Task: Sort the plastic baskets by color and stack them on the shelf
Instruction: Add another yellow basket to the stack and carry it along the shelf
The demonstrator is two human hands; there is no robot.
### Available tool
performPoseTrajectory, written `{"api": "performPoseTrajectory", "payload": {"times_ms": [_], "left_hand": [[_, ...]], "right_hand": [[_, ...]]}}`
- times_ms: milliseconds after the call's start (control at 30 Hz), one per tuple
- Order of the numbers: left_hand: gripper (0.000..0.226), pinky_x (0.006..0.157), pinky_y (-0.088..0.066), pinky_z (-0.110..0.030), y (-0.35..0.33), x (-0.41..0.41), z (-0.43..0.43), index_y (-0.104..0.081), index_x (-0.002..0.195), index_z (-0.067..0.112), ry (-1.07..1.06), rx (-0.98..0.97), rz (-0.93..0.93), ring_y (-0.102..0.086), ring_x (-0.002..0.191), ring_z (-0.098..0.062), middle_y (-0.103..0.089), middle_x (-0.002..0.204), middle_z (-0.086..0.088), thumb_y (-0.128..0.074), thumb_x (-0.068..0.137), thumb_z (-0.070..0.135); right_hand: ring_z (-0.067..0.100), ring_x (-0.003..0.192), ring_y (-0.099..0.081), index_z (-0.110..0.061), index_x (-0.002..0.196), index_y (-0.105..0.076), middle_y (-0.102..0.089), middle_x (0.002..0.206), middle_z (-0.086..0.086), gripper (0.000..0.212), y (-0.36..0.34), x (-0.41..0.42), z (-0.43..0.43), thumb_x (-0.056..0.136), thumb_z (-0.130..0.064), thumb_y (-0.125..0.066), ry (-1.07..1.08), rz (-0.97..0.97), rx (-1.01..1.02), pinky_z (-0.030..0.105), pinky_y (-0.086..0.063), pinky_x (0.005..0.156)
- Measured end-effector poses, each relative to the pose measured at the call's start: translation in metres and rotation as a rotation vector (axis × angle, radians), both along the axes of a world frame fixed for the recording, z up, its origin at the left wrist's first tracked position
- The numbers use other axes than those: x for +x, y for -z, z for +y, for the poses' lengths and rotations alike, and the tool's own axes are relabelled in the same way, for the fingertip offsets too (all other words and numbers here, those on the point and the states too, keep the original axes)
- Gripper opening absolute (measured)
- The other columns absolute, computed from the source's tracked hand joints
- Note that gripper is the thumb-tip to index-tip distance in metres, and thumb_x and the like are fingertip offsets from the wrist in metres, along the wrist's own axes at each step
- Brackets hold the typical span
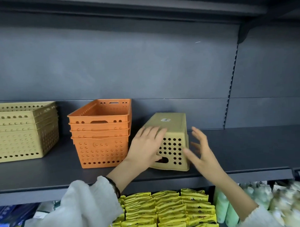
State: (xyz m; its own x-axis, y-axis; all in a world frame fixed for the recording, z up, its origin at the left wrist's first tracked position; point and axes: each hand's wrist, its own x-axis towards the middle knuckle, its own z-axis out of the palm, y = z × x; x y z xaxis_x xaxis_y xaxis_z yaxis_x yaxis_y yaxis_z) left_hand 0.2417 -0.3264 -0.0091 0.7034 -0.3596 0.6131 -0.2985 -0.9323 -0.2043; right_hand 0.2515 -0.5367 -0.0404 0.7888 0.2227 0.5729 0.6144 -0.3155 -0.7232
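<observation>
Left grip [145, 145] lay flat, unclenched, on upturned tan basket [170, 122] on shelf [249, 149]; right grip [200, 150] spread apart just beside basket.

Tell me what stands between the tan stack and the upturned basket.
Head view: the orange stack stands between the tan stack and the upturned basket, with the left hand resting on that basket.

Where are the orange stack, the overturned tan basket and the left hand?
orange stack [100, 149], head view, front wall.
overturned tan basket [172, 128], head view, upturned base.
left hand [145, 144], head view, back of hand.
</observation>
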Motion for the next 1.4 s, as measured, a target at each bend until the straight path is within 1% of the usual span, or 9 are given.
{"api": "performPoseTrajectory", "payload": {"times_ms": [300,433,533,600,800,1000,1133,1267,1400], "left_hand": [[0.065,0.068,-0.050,-0.023,-0.048,-0.016,-0.020,-0.050,0.123,0.020,0.247,-1.513,0.401,-0.061,0.100,-0.008,-0.064,0.111,0.008,-0.079,0.070,0.043],[0.057,0.066,-0.058,-0.038,-0.050,-0.018,-0.019,-0.058,0.108,0.020,0.311,-1.799,0.794,-0.069,0.095,-0.024,-0.071,0.103,-0.007,-0.076,0.065,0.053],[0.087,0.067,-0.059,-0.043,-0.048,-0.019,-0.021,-0.056,0.118,0.020,0.298,-1.754,0.942,-0.069,0.098,-0.031,-0.070,0.110,-0.016,-0.076,0.046,0.064],[0.090,0.071,-0.059,-0.045,-0.048,-0.021,-0.022,-0.052,0.129,0.022,0.321,-1.725,0.917,-0.069,0.100,-0.030,-0.069,0.115,-0.014,-0.070,0.054,0.069],[0.065,0.109,-0.037,-0.049,-0.087,-0.039,-0.015,-0.058,0.125,0.041,0.673,-1.609,0.515,-0.059,0.119,-0.011,-0.067,0.124,0.008,-0.018,0.087,0.075],[0.086,0.112,-0.033,-0.035,-0.115,-0.081,0.052,-0.011,0.149,0.044,0.637,-1.265,0.156,-0.042,0.132,0.002,-0.038,0.150,0.019,-0.047,0.077,0.074],[0.082,0.109,-0.039,-0.035,-0.114,-0.111,0.123,-0.007,0.151,0.041,0.532,-1.296,-0.043,-0.049,0.127,0.002,-0.043,0.148,0.014,-0.054,0.085,0.056],[0.082,0.117,-0.024,-0.039,-0.113,-0.146,0.206,0.006,0.142,0.059,0.413,-1.252,-0.190,-0.030,0.141,-0.004,-0.014,0.160,0.014,-0.052,0.083,0.057],[0.063,0.110,-0.037,-0.042,-0.116,-0.173,0.297,-0.007,0.137,0.064,0.355,-1.253,-0.249,-0.050,0.126,-0.003,-0.043,0.143,0.022,-0.048,0.090,0.051]], "right_hand": [[0.016,0.139,-0.032,-0.032,0.149,-0.023,-0.030,0.155,0.001,0.053,0.001,0.022,-0.070,0.100,-0.045,-0.036,0.300,0.190,0.422,0.031,-0.027,0.103],[0.022,0.141,-0.033,-0.029,0.151,-0.022,-0.029,0.156,-0.002,0.057,-0.005,0.026,-0.088,0.099,-0.052,-0.031,0.284,0.281,0.545,0.037,-0.033,0.109],[0.020,0.128,-0.047,-0.031,0.142,-0.032,-0.043,0.146,0.001,0.070,-0.019,0.021,-0.089,0.087,-0.074,-0.029,0.255,0.239,0.640,0.033,-0.044,0.093],[0.012,0.125,-0.047,-0.043,0.133,-0.028,-0.045,0.140,-0.007,0.091,-0.027,0.013,-0.088,0.059,-0.095,-0.037,0.230,0.214,0.646,0.038,-0.039,0.103],[-0.012,0.115,-0.046,-0.054,0.128,-0.029,-0.046,0.126,-0.030,0.029,-0.076,-0.007,-0.053,0.101,-0.051,-0.019,0.176,0.016,0.624,0.032,-0.034,0.102],[-0.003,0.140,-0.024,-0.044,0.151,-0.003,-0.014,0.157,-0.026,0.058,-0.125,-0.007,0.013,0.098,-0.058,-0.022,0.049,-0.034,0.604,0.032,-0.020,0.114],[-0.011,0.132,-0.037,-0.040,0.151,-0.015,-0.033,0.152,-0.022,0.049,-0.132,-0.009,0.092,0.103,-0.046,-0.022,-0.156,-0.082,0.540,0.013,-0.031,0.102],[-0.011,0.123,-0.048,-0.036,0.147,-0.026,-0.048,0.143,-0.018,0.044,-0.133,-0.018,0.184,0.103,-0.042,-0.028,-0.335,-0.056,0.497,0.011,-0.042,0.093],[-0.012,0.120,-0.050,-0.039,0.147,-0.027,-0.052,0.136,-0.022,0.045,-0.135,-0.034,0.273,0.102,-0.044,-0.030,-0.455,-0.012,0.445,0.021,-0.041,0.102]]}}
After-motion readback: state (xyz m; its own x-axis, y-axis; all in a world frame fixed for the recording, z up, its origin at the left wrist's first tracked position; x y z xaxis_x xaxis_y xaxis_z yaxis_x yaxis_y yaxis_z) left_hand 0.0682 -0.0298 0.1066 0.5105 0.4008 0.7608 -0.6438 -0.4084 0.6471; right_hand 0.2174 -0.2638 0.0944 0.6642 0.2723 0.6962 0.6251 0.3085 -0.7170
